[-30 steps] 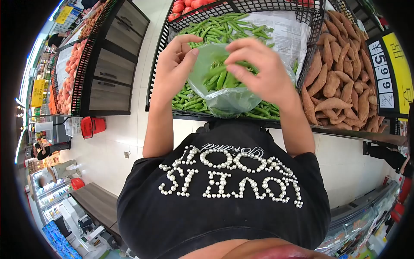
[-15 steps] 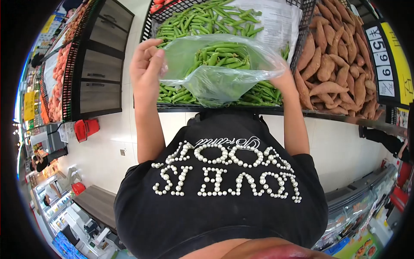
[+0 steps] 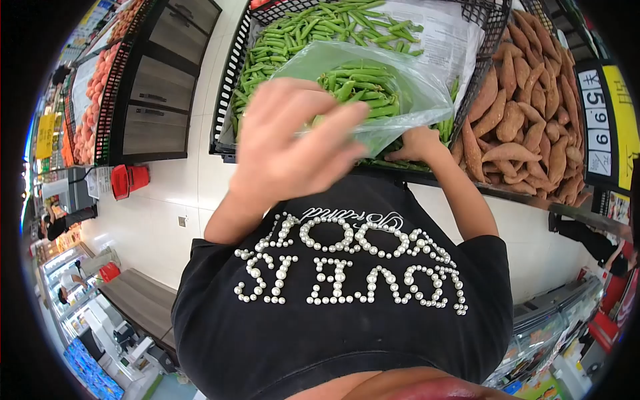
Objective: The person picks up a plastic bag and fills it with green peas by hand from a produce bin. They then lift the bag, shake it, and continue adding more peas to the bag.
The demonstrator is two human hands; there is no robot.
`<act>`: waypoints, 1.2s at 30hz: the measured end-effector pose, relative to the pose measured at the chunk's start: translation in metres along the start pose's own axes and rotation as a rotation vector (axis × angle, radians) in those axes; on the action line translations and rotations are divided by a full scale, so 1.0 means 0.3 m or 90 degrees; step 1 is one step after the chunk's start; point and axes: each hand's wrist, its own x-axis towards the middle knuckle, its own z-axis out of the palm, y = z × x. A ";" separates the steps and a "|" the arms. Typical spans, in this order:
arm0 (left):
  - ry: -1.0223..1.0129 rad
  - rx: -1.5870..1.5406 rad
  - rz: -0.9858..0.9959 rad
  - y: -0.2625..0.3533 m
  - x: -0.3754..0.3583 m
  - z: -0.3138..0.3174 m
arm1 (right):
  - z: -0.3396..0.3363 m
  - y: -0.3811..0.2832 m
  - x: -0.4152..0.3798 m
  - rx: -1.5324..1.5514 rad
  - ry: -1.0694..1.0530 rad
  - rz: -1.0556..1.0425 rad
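Note:
A clear plastic bag [image 3: 427, 93] with green pea pods [image 3: 370, 90] inside lies over the black crate [image 3: 223, 120] of loose pods. My left hand [image 3: 293, 143] is raised in front of the bag's left side, blurred by motion. Its fingers are stretched and apart, with nothing seen in them. Below the bag's right side, my right hand [image 3: 421, 144] reaches down at the crate's near edge. Its fingers curl over loose pods there, and the bag hides part of the fingertips.
Sweet potatoes [image 3: 517, 120] fill the crate to the right, beside a price sign [image 3: 597, 120]. A newspaper sheet [image 3: 443, 43] lines the pod crate. At the left stand dark cabinets [image 3: 160, 83] under more produce, and a red basket [image 3: 130, 180] on the floor.
My left hand has let go of the bag's left edge and swung right and nearer. My right hand has left the bag's right rim and moved down to the loose pods.

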 end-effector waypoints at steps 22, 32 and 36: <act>-0.012 -0.118 0.196 0.052 -0.061 0.084 | 0.071 0.054 0.045 -0.008 0.006 -0.036; 0.036 -0.030 0.133 0.023 -0.098 0.092 | 0.130 0.085 0.065 0.045 0.066 -0.093; 0.058 -0.036 0.138 0.003 -0.105 0.097 | 0.055 0.066 0.013 0.123 0.070 -0.119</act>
